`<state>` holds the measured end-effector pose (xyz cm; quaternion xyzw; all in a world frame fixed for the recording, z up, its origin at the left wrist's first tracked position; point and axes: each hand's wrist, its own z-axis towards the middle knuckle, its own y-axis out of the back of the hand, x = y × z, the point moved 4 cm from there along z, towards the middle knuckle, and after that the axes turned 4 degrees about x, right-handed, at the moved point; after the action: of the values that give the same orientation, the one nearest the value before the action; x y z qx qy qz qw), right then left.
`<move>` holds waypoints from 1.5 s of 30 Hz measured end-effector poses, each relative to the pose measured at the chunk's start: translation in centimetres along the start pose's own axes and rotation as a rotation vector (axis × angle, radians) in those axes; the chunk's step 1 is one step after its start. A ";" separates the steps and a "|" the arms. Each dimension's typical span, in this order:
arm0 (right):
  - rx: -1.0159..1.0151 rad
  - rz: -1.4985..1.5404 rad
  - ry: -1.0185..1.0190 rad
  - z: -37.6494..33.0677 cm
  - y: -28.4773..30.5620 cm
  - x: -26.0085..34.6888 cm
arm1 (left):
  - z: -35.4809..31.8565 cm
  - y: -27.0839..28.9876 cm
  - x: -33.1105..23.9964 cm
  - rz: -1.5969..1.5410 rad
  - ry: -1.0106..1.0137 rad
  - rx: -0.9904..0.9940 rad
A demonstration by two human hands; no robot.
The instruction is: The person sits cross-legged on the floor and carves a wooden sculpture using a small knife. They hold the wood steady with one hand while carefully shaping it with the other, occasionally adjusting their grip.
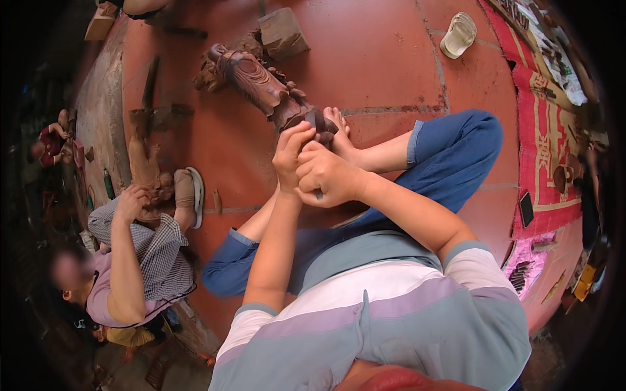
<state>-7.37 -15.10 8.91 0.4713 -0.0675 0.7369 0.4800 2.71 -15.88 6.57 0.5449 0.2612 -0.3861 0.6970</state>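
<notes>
A long carved wooden piece [251, 78] lies on the red tiled floor, its near end propped against my bare foot [339, 130]. My left hand [291, 153] presses on that near end, fingers curled over the dark wood. My right hand [324, 177] is a closed fist just behind it, gripping a thin tool [319, 195] whose handle end shows below the fist; the tool's tip is hidden. My legs in blue jeans [456, 156] are folded under me.
Another person [134, 260] sits at the left working a second carved piece [147, 169]. A wood block [282, 32] and a pale sandal [458, 35] lie at the top. A red patterned mat [544, 150] with a dark phone [525, 208] runs along the right.
</notes>
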 end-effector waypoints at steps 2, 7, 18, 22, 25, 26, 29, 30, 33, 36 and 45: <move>0.047 -0.073 0.013 -0.7 -1.1 -0.6 | -1.3 -1.0 1.6 -0.110 -0.032 -0.054; 0.105 -0.027 -0.041 -3.2 -2.0 0.1 | -4.6 -1.8 2.2 -0.172 0.089 0.091; 0.044 -0.003 -0.051 -2.3 -0.8 1.9 | -4.3 -2.0 0.7 -0.052 -0.043 0.032; -0.008 0.008 0.043 0.3 0.3 0.3 | 0.3 0.0 -1.2 0.074 -0.077 -0.052; 0.041 -0.049 0.042 -0.9 -0.7 -0.6 | -1.1 -1.1 1.6 0.040 -0.139 -0.086; 0.058 -0.020 0.039 -1.5 -0.8 -0.2 | -2.7 -2.0 2.6 -0.023 -0.073 -0.061; 0.081 0.022 -0.046 -2.7 -1.4 0.8 | -4.3 -2.2 1.9 -0.072 0.006 0.068; 0.068 0.017 -0.033 -2.5 -1.2 0.7 | -3.7 -1.6 1.3 0.117 -0.153 0.076; 0.030 -0.036 0.017 0.4 0.0 0.8 | -1.2 -0.5 0.3 -0.031 -0.063 0.012; 0.057 -0.081 0.020 -0.7 -0.8 -0.7 | -1.2 -1.1 1.1 0.040 -0.046 -0.052; 0.039 -0.014 -0.008 -0.2 0.1 -0.1 | -1.0 -0.5 0.3 -0.121 0.008 0.022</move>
<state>-7.57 -15.08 8.76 0.4842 -0.0516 0.7327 0.4755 2.58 -15.10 5.80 0.5373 0.2924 -0.4280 0.6653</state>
